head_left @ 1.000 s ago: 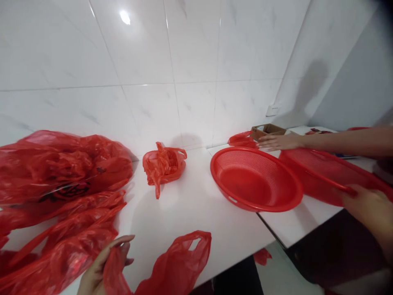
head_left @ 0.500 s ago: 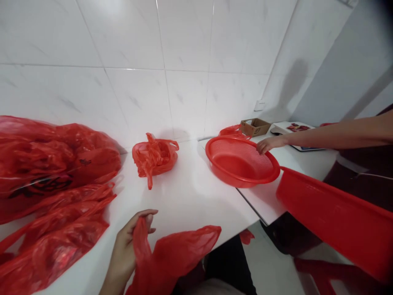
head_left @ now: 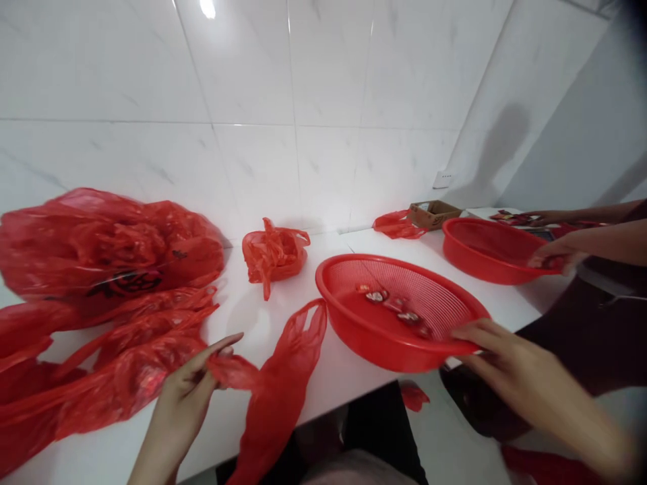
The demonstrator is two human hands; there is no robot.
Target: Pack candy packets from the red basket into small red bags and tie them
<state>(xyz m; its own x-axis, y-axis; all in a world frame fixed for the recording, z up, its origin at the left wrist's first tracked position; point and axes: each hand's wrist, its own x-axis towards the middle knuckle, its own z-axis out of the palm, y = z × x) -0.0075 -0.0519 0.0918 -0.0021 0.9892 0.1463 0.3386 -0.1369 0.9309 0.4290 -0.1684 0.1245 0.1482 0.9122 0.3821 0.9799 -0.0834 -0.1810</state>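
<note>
My left hand (head_left: 195, 384) is closed on one handle of a red plastic bag (head_left: 275, 394), which hangs slack over the table's front edge, its other handle loop reaching toward the basket. A red perforated plastic basket (head_left: 354, 337) stands right of the bag, several small wrapped packets (head_left: 399, 306) lying on its bottom. My right hand (head_left: 500, 347) grips the basket's near right rim, thumb outside and fingers over the edge; the forearm is blurred.
Full red bags (head_left: 116, 249) are heaped at the left, and a smaller knotted red bag (head_left: 275, 252) sits by the wall. Farther right, a co-worker's hand (head_left: 550, 256) holds a second red basin (head_left: 485, 269). A cardboard box (head_left: 435, 214) stands behind.
My right hand has come into view on the basket with packets, now in front of me. The other basin is farther right, at the co-worker's hand. My bag has swung upright.
</note>
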